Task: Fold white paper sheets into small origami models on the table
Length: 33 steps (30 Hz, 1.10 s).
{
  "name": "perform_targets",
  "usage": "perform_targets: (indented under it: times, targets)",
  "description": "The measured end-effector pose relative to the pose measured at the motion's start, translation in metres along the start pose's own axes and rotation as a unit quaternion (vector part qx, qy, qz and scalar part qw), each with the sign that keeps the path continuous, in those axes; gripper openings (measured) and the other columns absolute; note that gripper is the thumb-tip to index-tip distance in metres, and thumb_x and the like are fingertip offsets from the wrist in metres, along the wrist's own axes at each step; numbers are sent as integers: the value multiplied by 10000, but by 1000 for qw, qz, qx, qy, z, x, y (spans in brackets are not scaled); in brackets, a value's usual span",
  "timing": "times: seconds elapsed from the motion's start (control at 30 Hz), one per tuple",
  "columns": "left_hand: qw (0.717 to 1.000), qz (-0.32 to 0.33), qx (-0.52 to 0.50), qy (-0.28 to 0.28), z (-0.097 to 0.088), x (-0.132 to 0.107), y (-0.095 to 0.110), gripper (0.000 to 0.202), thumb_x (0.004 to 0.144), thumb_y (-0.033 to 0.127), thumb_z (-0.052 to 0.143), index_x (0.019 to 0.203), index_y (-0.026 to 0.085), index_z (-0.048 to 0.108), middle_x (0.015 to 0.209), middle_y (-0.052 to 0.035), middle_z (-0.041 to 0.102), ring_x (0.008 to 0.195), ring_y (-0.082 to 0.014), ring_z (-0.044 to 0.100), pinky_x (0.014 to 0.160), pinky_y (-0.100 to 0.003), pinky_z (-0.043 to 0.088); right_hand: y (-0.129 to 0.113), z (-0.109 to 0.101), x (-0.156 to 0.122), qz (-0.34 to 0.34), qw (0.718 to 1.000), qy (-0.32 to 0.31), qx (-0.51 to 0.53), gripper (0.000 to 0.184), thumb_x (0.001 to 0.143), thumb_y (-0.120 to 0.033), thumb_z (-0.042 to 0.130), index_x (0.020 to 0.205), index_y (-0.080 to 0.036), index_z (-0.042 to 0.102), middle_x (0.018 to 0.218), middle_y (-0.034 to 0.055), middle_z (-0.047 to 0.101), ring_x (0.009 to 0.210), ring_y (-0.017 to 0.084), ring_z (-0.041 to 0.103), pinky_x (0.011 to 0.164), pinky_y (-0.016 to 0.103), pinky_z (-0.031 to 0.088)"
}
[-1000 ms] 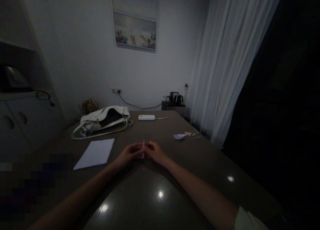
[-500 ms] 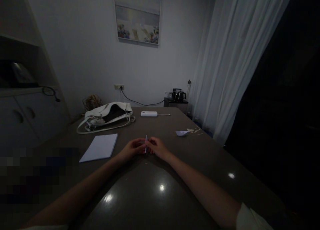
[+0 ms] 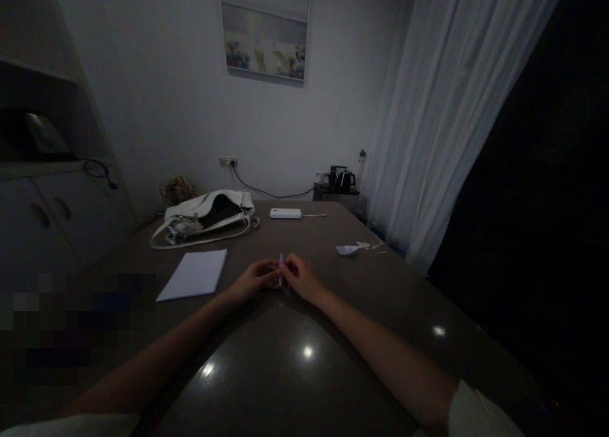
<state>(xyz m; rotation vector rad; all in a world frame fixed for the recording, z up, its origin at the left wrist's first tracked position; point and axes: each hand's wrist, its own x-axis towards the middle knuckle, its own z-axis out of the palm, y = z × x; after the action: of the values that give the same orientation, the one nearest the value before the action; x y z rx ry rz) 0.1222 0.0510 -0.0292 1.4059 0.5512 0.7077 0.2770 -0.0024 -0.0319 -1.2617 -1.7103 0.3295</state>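
Observation:
A small piece of folded white paper (image 3: 281, 270) stands edge-on between my hands, just above the dark table (image 3: 266, 361). My left hand (image 3: 257, 277) pinches it from the left, with thumb and fingers curved. From the right, my right hand (image 3: 301, 277) grips the same paper, its thumb and index finger closed on it. The fingertips partly hide the paper, so its exact fold cannot be made out. To the right lies another folded paper piece (image 3: 347, 250), boat-like in shape. A stack of white paper sheets (image 3: 195, 274) rests left of my left hand.
Small scraps (image 3: 371, 245) lie by the table's right edge. A white handbag (image 3: 209, 215) sits at the back left, and a white power bank (image 3: 285, 214) with a short cable at the back. Behind the table stands a black kettle (image 3: 346, 181); a white curtain (image 3: 428, 120) hangs at right.
The view has shifted slightly, so everything sits a little differently in the picture. Both hands stay closed on the folded paper, with only slight finger movement.

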Motion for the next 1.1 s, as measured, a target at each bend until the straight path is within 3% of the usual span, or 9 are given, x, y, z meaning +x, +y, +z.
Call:
perform_targets:
  times: [0.27,0.63,1.1]
  targets:
    - [1000,-1,-17,12,0,1,0,378,605,287,771,911,118,626,739,-21,671,589,-120,621,601,-228,499,3,1,1,7,1000,5,20,32,799,-223,487,800,-194,473,612,-36,548,513,104,512,489,190,375]
    - [998,7,-55,44,2,-5,6,364,605,212,737,932,129,601,744,-30,678,640,-132,632,610,-222,515,2,-3,5,112,972,-33,202,134,756,-190,537,889,-184,537,581,-52,537,404,77,482,366,158,348]
    - [993,8,-104,50,-1,-2,5,305,560,137,779,842,108,666,748,-38,681,643,-124,622,635,-221,506,7,-3,9,126,953,-30,273,147,719,-182,549,852,-178,613,582,-40,564,408,70,472,354,148,317]
